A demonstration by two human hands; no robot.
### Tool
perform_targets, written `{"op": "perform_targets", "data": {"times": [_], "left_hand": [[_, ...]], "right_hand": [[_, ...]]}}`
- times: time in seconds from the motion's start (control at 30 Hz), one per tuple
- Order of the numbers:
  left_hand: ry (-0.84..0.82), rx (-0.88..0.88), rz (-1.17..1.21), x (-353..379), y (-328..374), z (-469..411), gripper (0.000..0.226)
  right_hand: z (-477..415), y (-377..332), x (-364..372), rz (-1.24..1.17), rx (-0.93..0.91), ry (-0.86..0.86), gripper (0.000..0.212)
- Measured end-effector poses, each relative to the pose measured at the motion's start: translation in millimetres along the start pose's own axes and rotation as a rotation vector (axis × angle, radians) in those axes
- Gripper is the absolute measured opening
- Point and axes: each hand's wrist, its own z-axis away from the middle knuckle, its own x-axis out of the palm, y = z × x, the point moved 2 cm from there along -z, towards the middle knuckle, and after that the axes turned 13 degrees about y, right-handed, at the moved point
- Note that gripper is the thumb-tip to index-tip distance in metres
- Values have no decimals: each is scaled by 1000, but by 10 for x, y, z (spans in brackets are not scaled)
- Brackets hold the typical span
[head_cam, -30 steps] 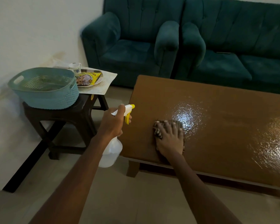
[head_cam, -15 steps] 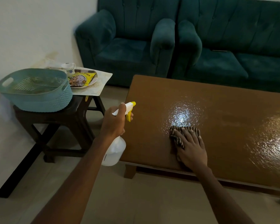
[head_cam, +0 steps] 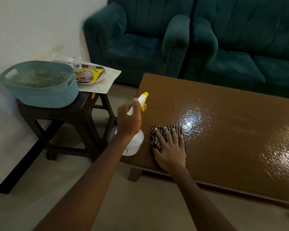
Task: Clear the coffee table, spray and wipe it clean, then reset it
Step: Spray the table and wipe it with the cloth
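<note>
Right now my right hand [head_cam: 170, 149] is lying flat on the cloth [head_cam: 155, 141], fingers straight and a little spread, pressing it onto the worktop [head_cam: 232, 147] near the front left corner. The cloth is a dark striped one. It is bunching up on the left side of my hand and showing just past my fingertips.

Just left of that, my left hand [head_cam: 128, 121] is gripping the bottle [head_cam: 135, 144] by its spray head, with fingers curling round the neck and one finger showing by the yellow trigger. The white body is hanging below my fist at the left end of the worktop, and the yellow-tipped nozzle [head_cam: 145, 94] is pointing up and away from me. I cannot tell whether the bottle is touching the worktop's edge.

Beyond the cloth, a wet patch [head_cam: 190, 120] is glaring on the brown surface, almost touching the cloth's far right corner. A second patch [head_cam: 284, 154] is shining well off to the right.

Further left, a dark stool [head_cam: 83, 114] is standing on the floor apart from the worktop. It is carrying a teal basket [head_cam: 47, 99] at the front. Behind the basket a pale mat [head_cam: 110, 77] is hanging over the stool's edge. A plate [head_cam: 99, 79] is sitting on the mat with a yellow packet [head_cam: 88, 75] on it, and a cup [head_cam: 75, 62] is standing just behind.

Farthest off, a green armchair [head_cam: 133, 52] and a sofa [head_cam: 240, 67] are sitting side by side.
</note>
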Motion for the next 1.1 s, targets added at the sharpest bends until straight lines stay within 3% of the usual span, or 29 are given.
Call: {"op": "perform_targets", "data": {"times": [0.1,0.3,0.43,0.53,0.8,0.93,1.1], "left_hand": [[38,59,11,-3,-35,3,41],[117,254,111,-55,-153,-20,51],[99,302,121,-87,-187,-64,70],[76,339,113,-125,-251,-79,68],[107,333,147,-59,-244,-74,51],[116,239,168,-46,-271,-58,46],[116,177,156,-32,-342,-38,63]], "right_hand": [[38,4,-7,-9,1,3,74],[43,4,8,13,34,23,69],[15,-18,15,38,50,33,67],[43,-36,38,66,48,8,68],[19,-47,31,29,87,42,69],[48,-72,-7,41,71,29,75],[20,-71,74,24,67,54,72]]}}
